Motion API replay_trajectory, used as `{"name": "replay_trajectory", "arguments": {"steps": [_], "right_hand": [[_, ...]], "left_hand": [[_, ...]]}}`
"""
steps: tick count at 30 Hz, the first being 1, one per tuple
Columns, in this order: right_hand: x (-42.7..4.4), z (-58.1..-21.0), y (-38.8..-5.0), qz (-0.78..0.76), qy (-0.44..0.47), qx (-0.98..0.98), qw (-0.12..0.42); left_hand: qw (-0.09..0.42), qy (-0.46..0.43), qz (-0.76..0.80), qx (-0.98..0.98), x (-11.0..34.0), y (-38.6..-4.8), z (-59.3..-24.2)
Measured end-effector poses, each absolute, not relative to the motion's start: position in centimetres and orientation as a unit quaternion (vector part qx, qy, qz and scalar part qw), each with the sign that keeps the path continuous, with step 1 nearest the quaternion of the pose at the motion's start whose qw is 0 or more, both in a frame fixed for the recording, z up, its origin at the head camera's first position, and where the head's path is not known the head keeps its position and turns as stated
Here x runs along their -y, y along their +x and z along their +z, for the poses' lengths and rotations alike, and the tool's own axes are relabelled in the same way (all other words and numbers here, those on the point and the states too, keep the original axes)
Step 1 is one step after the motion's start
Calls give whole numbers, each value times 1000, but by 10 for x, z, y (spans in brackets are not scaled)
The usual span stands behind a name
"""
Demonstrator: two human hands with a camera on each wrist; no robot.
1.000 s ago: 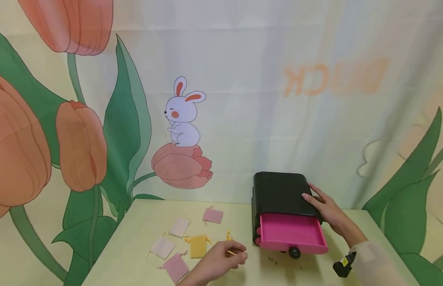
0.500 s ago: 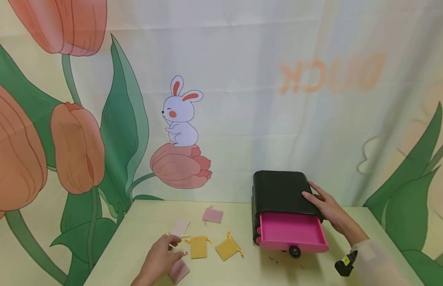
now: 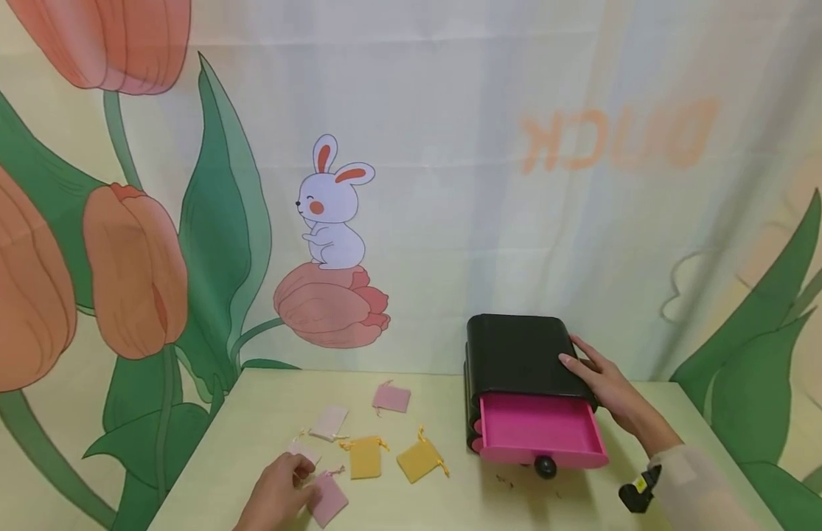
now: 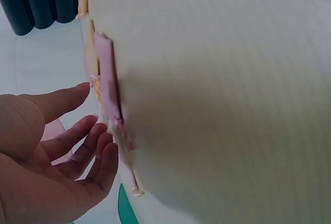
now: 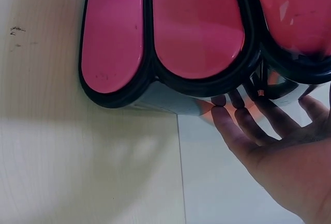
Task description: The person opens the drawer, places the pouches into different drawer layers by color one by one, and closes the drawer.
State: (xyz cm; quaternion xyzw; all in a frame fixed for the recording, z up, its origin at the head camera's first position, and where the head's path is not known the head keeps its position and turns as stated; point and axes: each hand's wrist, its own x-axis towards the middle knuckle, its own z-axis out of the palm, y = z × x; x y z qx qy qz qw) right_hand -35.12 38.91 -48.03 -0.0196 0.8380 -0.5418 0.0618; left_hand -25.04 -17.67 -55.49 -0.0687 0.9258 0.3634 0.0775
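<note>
In the last second the left hand (image 3: pixel 274 490) has swept leftward, from over the farther-right yellow drawstring pouch of soft fabric (image 3: pixel 419 462), past the pale whitish drawstring pouch (image 3: pixel 303 448), to the flat, dusky-pink fabric drawstring pouch (image 3: pixel 329 503). Its fingers (image 4: pixel 75 132) are loosely bent, the thumb held apart from them, pinching nothing. From the head the fingertips overlap the pink pouch's left edge; whether they touch it I cannot tell. The left wrist view shows the pouch just beyond the thumb tip.

The pale pouch now lies just past these fingers, partly hidden by them. The second yellow pouch (image 3: pixel 366 457) is near, to their right; another pale pouch (image 3: pixel 329 423) and a second pink one (image 3: pixel 392 399) lie farther out on the cream worktop (image 3: pixel 444 405). None of the six seems to have shifted.

The right hand (image 3: pixel 603 382) has stayed put: thumb on top of the glossy black plastic cabinet (image 3: pixel 520 354), fingers fairly straight and slightly spread along its side. The bright pink drawer (image 3: pixel 540 422), well right of the left fingers, remains pulled out as before.

So, as I judge it, the work is at an approach: a pouch has been reached, but none picked up.
</note>
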Motion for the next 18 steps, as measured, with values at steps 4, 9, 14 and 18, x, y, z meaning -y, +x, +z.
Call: {"name": "replay_trajectory", "arguments": {"steps": [4,9,14,18], "right_hand": [[-389,-480,-353,-547,-21,-835,63],[-389,-482,-354,-551,-19,-832,65],[-390,-482,-353,-550,-16,-832,66],[-391,-481,-352,-552,-14,-831,65]], "left_hand": [[92,-75,363,-924,175,-249,-562],[108,-106,367,-918,174,-251,-566],[111,-101,367,-918,173,-253,-568],[107,-81,368,-920,171,-254,-567]]}}
